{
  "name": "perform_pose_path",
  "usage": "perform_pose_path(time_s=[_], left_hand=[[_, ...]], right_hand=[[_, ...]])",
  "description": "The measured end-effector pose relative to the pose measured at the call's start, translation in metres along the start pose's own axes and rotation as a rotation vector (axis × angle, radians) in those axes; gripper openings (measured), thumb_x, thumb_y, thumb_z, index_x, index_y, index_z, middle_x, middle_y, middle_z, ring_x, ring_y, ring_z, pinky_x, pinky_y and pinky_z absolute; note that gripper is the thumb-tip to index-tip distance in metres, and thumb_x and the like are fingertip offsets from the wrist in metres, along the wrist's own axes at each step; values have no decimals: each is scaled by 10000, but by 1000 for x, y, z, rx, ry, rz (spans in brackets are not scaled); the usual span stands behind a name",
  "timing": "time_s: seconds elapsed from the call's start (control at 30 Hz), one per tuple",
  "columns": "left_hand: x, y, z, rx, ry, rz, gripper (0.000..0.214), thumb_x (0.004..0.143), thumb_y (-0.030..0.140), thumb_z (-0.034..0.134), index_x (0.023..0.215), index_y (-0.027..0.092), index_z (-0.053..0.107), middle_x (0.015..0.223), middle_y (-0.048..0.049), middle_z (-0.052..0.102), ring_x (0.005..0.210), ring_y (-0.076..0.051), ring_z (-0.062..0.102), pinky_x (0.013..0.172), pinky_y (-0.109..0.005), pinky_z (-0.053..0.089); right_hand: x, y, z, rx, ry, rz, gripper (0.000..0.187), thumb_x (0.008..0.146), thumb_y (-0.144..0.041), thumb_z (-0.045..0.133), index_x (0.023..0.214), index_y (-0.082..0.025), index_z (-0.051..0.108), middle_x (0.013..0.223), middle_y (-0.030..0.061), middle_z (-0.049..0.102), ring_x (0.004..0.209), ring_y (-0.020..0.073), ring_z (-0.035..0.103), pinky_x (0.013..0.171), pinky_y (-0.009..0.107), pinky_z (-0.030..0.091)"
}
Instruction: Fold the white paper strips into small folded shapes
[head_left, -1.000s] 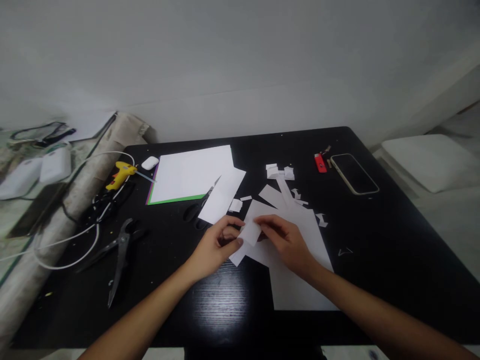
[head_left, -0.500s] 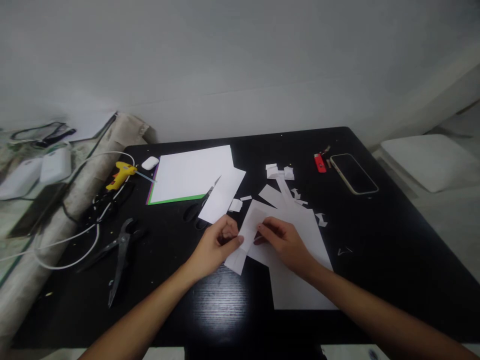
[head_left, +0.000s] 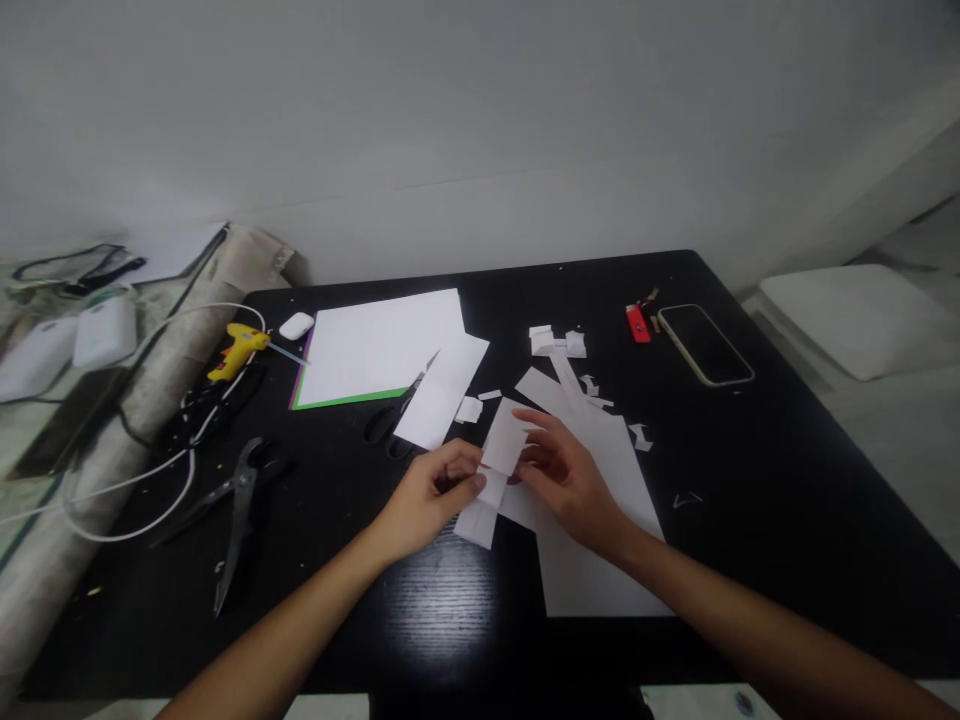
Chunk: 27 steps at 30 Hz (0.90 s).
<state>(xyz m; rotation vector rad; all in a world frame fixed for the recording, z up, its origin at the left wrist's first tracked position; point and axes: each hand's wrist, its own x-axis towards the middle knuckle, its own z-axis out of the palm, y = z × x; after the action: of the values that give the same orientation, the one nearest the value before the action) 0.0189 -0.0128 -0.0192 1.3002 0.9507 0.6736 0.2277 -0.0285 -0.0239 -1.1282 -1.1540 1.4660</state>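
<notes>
A white paper strip point(head_left: 504, 446) is held up over the middle of the table, its upper part folded forward into a flap. My left hand point(head_left: 439, 495) pinches the strip's left edge between thumb and curled fingers. At the other side, my right hand point(head_left: 566, 480) has its thumb and fingers at the flap's right edge, the index finger along the top corner. Beneath it lies a large white sheet point(head_left: 600, 540). A small folded paper piece point(head_left: 559, 342) with a narrow strip stands behind, and paper scraps point(head_left: 640, 437) lie around.
On the left are pliers point(head_left: 241, 500), a yellow glue gun point(head_left: 241, 350), a white earbud case point(head_left: 296, 326) and a cable. A paper stack point(head_left: 382, 340) and a loose paper rectangle point(head_left: 442, 390) partly cover black scissors point(head_left: 382, 425). A red lighter point(head_left: 637, 324) and phone point(head_left: 705, 344) lie right.
The strip's upper part has been bent forward into a flap. My right hand's fingers have opened up and shifted along its edge; my left hand keeps its pinch.
</notes>
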Motion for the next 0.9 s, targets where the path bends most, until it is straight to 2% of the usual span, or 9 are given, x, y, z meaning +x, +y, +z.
perform_pose_path(time_s=[0.07,0.23,0.3,0.37,0.43,0.53,0.67,0.83,0.9], left_hand=[[0,-1,0,3,4,-16,181,925,308,652,1036,165,646,826,-27,680,727,-147,593,673,-265,422],[1,0,-1,15,-12,-38,188,922,320,648,1026,163,641,809,-26,666,722,-156,599,662,-268,421],[1,2,0,24,-25,-39,169,925,314,639,1003,164,642,804,-22,659,718,-151,591,658,-266,416],[0,4,0,51,-28,-32,152,929,301,628,987,163,653,793,-15,650,700,-140,567,645,-260,402],[-1,6,-1,96,-22,-24,144,930,280,617,992,165,676,777,-7,641,676,-127,536,629,-253,381],[-2,7,-2,156,-28,-13,146,923,238,595,984,172,710,793,-10,656,665,-121,517,625,-253,367],[-2,5,-5,184,-51,-24,172,920,211,562,956,179,727,819,-15,680,686,-132,539,640,-261,384],[-2,7,-8,202,-69,-15,254,916,149,503,972,193,747,935,-30,724,872,-182,622,795,-301,450],[-1,7,-8,202,-77,-7,266,918,145,493,979,196,747,943,-33,727,885,-190,630,804,-310,460]], right_hand=[[0,2,-2,-56,13,-23,453,854,-206,655,1298,-266,586,1120,66,639,887,190,686,796,382,609],[-1,2,-4,-185,60,-136,503,838,-175,688,1316,-300,599,1188,59,662,897,184,697,783,350,612],[0,0,-4,-204,67,-149,377,850,-183,674,1217,-270,668,1116,55,705,866,189,708,769,352,618],[1,-3,-4,-195,87,-129,213,875,-222,664,1080,-233,718,969,43,734,803,191,719,738,350,627],[2,-4,-4,-149,122,-96,150,895,-284,669,1014,-214,726,888,32,734,728,184,723,689,341,636],[4,-7,-4,-95,191,-63,194,899,-375,693,986,-203,716,842,17,711,654,174,715,617,321,635],[6,-11,-5,-98,212,-17,258,881,-419,724,798,-177,691,747,8,667,639,176,708,590,299,623],[11,-15,-7,18,219,84,245,835,-406,774,882,-172,718,844,35,708,741,185,700,627,304,647],[11,-16,-8,71,220,118,255,820,-405,789,878,-171,707,824,29,705,726,177,690,640,312,651]])
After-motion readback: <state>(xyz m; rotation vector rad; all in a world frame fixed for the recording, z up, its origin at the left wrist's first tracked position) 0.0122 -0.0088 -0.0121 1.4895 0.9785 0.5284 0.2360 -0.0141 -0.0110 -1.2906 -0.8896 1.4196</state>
